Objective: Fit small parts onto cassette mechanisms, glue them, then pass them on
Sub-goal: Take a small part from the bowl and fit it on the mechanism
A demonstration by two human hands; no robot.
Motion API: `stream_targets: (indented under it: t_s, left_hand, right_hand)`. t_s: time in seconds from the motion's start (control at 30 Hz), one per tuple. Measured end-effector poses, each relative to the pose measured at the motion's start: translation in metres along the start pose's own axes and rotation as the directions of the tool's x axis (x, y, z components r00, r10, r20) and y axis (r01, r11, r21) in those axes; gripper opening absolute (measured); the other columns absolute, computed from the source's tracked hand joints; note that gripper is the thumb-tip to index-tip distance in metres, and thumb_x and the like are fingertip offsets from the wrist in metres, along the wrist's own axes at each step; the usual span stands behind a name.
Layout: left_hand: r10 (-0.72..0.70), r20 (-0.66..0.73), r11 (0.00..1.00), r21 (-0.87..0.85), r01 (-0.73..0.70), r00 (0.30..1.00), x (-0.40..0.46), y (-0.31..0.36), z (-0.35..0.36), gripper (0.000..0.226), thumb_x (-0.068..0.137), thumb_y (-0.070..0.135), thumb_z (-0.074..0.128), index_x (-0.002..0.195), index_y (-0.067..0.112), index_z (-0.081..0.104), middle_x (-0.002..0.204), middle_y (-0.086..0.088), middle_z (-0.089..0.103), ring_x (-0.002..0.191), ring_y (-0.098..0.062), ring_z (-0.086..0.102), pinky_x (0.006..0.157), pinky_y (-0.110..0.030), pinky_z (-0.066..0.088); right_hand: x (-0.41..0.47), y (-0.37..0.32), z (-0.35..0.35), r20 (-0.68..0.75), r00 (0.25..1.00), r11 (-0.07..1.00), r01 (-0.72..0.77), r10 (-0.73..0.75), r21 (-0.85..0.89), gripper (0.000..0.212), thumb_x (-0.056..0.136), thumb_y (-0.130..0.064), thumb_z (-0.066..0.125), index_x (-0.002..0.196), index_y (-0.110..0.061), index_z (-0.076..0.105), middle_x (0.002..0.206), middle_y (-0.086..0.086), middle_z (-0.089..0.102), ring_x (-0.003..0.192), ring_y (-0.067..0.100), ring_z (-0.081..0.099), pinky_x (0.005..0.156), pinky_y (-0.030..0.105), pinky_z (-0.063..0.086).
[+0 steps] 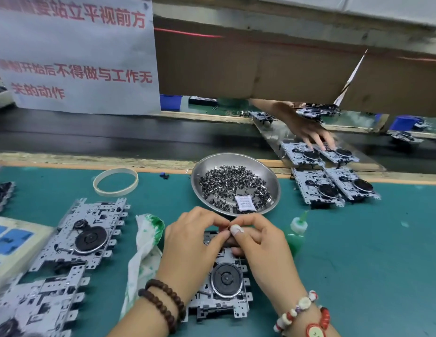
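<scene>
A grey metal cassette mechanism point(224, 288) with a black round flywheel lies on the green mat in front of me. My left hand point(190, 242) and my right hand point(258, 242) meet above its far end, fingertips pinched together on a small part point(228, 226). The part is mostly hidden by my fingers. A steel bowl point(273, 176) holding many small dark metal parts and a white sachet stands just beyond my hands. A green glue bottle point(296, 233) stands upright right of my right hand.
Two more mechanisms point(83, 234) lie at the left, beside a green-stained white cloth point(145, 242). Several mechanisms point(333, 188) sit at the right by the conveyor, where another person's hand point(309, 132) reaches. A tape ring point(116, 181) lies behind.
</scene>
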State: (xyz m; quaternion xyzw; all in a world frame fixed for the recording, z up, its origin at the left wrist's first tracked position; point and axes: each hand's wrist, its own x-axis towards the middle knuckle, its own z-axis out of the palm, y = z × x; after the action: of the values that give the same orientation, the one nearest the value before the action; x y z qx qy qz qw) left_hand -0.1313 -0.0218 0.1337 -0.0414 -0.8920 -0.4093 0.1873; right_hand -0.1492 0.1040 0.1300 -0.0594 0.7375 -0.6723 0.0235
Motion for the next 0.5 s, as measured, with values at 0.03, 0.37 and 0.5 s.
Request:
stream_targets:
  t_s: [0.03,0.37,0.5]
  left_hand:
    - [0.006,-0.008,1.000,0.004,-0.005,1.000,-0.0003,-0.0008,0.0005,0.008,0.081,0.027,0.066,0.086,0.034,0.066,0.088,0.017,0.058,0.092,-0.006,0.053,0.088,-0.041,0.042]
    - [0.174,-0.079,0.974,0.160,-0.160,0.982,-0.0032,-0.0017,0.0026,0.013,0.074,0.016,0.075,0.081,0.023,0.067,0.081,0.011,0.060,0.077,-0.014,0.056,0.075,-0.036,0.042]
    - [0.139,-0.108,0.985,0.119,-0.126,0.984,-0.0025,-0.0024,0.0047,0.015,0.076,0.019,0.071,0.080,0.024,0.057,0.083,0.014,0.053,0.080,-0.010,0.052,0.078,-0.034,0.040]
  right_hand:
    - [0.0000,0.0000,0.0003,0.003,1.000,1.000,-0.004,0.004,0.001,0.016,0.090,-0.005,0.056,0.081,-0.016,0.061,0.070,0.002,0.073,0.067,0.008,0.070,0.055,0.014,0.049]
    - [-0.0013,-0.0023,-0.0009,-0.003,1.000,0.999,-0.011,0.011,0.048,0.009,0.086,-0.007,0.062,0.084,-0.014,0.058,0.070,0.005,0.073,0.064,0.008,0.067,0.060,0.019,0.052]
    - [-0.0005,-0.0006,-0.0007,0.026,1.000,0.996,0.014,-0.016,0.092,0.007,0.090,-0.005,0.057,0.090,-0.012,0.060,0.073,0.002,0.073,0.067,0.006,0.067,0.059,0.016,0.052]
